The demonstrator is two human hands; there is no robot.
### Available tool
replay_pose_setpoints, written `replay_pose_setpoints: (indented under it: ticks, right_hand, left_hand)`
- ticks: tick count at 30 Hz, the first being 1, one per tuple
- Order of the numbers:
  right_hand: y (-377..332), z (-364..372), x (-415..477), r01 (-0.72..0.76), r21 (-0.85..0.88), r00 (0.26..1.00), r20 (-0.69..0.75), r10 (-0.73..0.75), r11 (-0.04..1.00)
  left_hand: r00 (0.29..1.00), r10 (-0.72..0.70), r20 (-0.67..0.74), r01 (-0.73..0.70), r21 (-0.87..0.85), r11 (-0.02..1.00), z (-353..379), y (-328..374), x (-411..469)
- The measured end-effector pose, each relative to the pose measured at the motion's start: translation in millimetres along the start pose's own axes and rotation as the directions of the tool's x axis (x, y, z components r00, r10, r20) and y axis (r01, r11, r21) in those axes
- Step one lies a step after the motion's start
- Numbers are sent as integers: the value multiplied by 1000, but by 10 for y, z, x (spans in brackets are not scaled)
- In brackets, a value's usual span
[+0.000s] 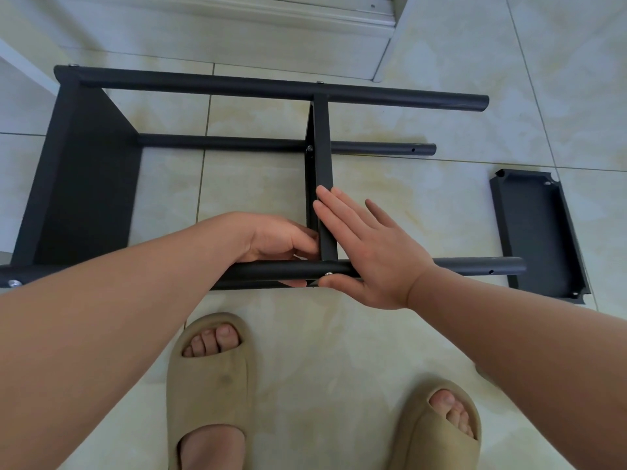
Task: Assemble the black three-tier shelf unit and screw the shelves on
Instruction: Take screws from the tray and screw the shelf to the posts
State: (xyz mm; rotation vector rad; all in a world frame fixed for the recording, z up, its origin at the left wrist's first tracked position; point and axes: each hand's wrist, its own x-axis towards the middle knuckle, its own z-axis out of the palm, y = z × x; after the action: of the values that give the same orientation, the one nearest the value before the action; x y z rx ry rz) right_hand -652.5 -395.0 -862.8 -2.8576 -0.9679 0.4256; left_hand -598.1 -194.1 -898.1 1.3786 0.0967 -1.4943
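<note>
Working on the frame (237, 85), lying on its side on the floor (390, 334) from 9 to 3 o'clock. Curling the left hand (274, 242) round the near tube (475, 266), at the 6 o'clock end of the mid shelf (322, 147). Pressing the right hand (369, 249) flat against that shelf, fingers straight, thumb just beside the screw (328, 274). Judging progress at roughly two thirds: counting the end shelf (84, 171) at 9 o'clock as screwed on and the mid shelf as seated, with screw heads showing at its corners; not being able to confirm tightness. Leaving the last shelf (539, 232) loose on the floor at 3 o'clock, just beyond the bare tube ends (515, 266) and their empty holes (491, 271).
</note>
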Motion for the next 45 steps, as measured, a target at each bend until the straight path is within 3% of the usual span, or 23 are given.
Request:
replay_pose_setpoints:
  ticks: [11,26,33,45]
  right_hand:
    - [-12,15,-2,-4,2,1000,-13,4,1000]
    - [-11,14,1,-2,-13,1000,-12,2,1000]
    - [-14,22,-1,0,-17,1000,-18,-1,1000]
    - [-17,15,0,-1,-12,1000,-25,0,1000]
  left_hand:
    - [1000,-5,-3,5,4,1000,4,6,12]
    - [991,126,-50,-130,-82,988,11,-9,43]
    - [998,49,48,-47,-44,998,3,10,-6]
    - [988,145,-48,-146,-20,989,64,33,-43]
